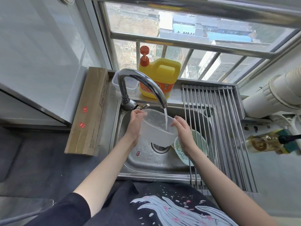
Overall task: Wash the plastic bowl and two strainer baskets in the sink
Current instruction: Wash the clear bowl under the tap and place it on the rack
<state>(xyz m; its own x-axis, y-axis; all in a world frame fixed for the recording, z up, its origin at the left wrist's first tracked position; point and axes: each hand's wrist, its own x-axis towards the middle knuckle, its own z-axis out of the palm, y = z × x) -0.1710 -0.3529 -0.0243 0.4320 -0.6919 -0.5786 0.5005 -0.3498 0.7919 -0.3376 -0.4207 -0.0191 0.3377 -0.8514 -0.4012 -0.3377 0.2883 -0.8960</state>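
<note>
Under the running tap (143, 85), I hold the plastic bowl (156, 128) between both grips, left hand (135, 123) and right hand (182, 128) clasping opposite rims; strainer baskets (190, 147) lie lower right, nearer my right.

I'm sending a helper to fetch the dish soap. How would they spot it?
Start at the curved metal faucet behind the sink. Just behind it, on the ledge under the window, stands the soap jug, beside a clear plastic box. It is the only bright yellow thing there, with an orange pump on top.
</note>
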